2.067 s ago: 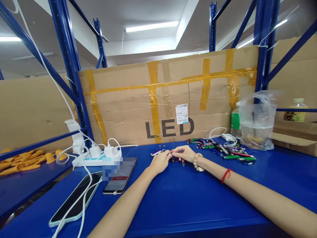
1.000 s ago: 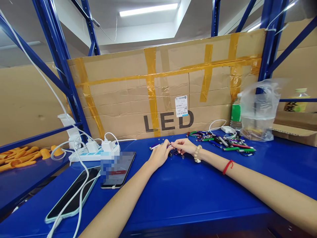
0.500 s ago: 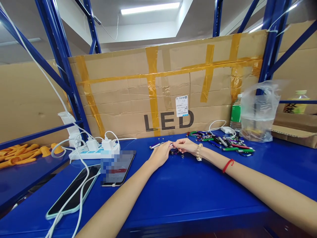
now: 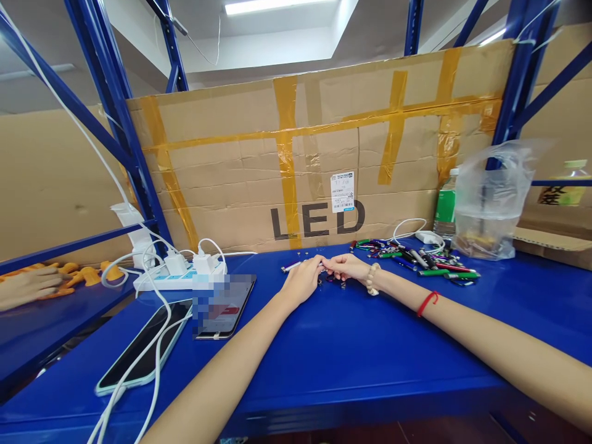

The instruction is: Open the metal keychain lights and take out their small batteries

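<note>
My left hand (image 4: 303, 280) and my right hand (image 4: 348, 267) meet fingertip to fingertip above the blue table, towards its back. Both are closed in a pinch on something small and light that I cannot make out, mostly hidden by the fingers. Beyond my left hand lies a pen (image 4: 290, 267) with a purple and silver barrel, partly covered by that hand. Small dark and shiny pieces (image 4: 343, 285) lie just under my right hand. To the right of it is a pile of pens (image 4: 416, 258), green, red, black and silver.
At left are a phone (image 4: 143, 345), a tablet (image 4: 226, 308) and a power strip (image 4: 182, 277) with trailing white cables. Another person's hand (image 4: 30, 287) is over orange pieces (image 4: 87, 275). A plastic bag (image 4: 485, 216) and a bottle (image 4: 446, 206) stand back right, before cardboard (image 4: 222, 185).
The other person's hand has come into view at the left, over the orange pieces. My two hands stay pinched together in nearly the same place; the camera view has shifted slightly.
</note>
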`<state>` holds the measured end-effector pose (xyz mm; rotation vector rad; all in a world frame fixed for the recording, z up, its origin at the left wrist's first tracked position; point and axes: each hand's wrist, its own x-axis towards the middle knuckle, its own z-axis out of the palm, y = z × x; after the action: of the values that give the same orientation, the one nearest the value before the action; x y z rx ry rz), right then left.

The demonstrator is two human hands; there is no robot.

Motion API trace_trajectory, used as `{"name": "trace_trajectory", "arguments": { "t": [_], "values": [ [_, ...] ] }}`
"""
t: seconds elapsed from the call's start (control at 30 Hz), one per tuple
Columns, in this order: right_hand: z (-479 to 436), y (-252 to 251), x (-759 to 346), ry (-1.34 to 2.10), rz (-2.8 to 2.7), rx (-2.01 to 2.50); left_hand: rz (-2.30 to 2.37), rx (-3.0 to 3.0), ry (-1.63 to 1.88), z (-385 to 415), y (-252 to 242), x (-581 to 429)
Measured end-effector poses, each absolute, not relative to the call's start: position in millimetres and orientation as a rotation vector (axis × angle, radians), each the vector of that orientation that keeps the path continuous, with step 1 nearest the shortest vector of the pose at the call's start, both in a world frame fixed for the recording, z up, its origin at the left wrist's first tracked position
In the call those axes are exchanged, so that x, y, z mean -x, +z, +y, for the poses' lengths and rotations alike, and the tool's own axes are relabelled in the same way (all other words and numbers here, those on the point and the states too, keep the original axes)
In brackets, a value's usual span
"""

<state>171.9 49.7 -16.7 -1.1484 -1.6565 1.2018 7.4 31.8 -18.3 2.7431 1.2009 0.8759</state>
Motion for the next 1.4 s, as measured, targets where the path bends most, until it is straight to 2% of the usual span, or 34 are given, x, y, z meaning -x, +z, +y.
{"name": "trace_trajectory", "arguments": {
  "t": [0.27,0.7,1.1,1.4],
  "values": [
    [58.0,-24.1,-175.0,1.154,-1.513,1.032,1.247,-2.579,0.970,36.6,-19.5,-9.9],
    [59.6,-24.0,-174.0,1.068,-1.548,0.984,0.988,-2.509,1.003,44.7,-26.2,-8.8],
    [49.1,-17.5,-170.3,0.855,-1.717,0.996,1.157,-2.599,0.899,38.2,-21.7,-7.2],
    [46.7,-16.4,-169.4,0.847,-1.750,1.019,1.258,-2.683,0.884,33.2,-21.0,-6.2]
  ]
}}
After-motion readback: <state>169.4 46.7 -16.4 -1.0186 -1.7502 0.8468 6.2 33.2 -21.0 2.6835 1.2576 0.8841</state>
